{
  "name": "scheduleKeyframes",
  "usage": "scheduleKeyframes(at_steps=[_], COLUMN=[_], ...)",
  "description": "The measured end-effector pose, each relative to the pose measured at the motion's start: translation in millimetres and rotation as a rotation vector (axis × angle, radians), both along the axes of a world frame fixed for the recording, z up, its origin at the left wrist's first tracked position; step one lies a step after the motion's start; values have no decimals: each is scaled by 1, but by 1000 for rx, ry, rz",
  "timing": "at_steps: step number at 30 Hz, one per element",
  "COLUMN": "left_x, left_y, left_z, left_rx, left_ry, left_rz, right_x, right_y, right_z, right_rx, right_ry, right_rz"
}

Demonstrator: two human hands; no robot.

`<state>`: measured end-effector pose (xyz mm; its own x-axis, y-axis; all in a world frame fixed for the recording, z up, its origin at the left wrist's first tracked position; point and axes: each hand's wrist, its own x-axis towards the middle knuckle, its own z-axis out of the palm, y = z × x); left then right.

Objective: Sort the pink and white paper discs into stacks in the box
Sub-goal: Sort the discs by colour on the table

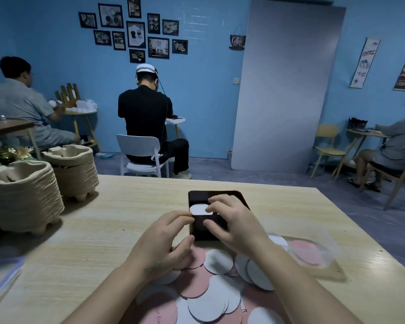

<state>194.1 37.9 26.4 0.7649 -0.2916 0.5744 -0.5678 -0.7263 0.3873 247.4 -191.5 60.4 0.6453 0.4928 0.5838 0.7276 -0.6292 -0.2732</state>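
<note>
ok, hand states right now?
Left hand: open, fingertips against box wall.
Right hand: fingertips on white disc in box; grip cannot be told.

**Box hemmed in at 6, open from 9 to 12**

Bare table (117, 218) lies open from 9 round to 12 o'clock of the box (216, 192). The left hand (164, 242) and right hand (234, 225) cover most of the box. Only its far left corner seems free. Loose discs (211, 288) crowd 6 o'clock, with a clear bag (314, 253) at 4. Tray stacks (21, 195) stand well apart at 9 to 10.
</note>
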Motion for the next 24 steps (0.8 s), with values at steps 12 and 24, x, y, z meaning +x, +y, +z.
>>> scheduleKeyframes(at_steps=[12, 24], left_x=[-88, -116], left_y=[-12, -69], left_z=[-19, -25], left_rx=[84, 171], left_ry=[41, -15], left_rz=[-6, -144], right_x=[-106, -164], right_y=[-55, -114], right_z=[-45, -63], right_rx=[9, -121], right_ry=[98, 200], right_rz=[56, -34])
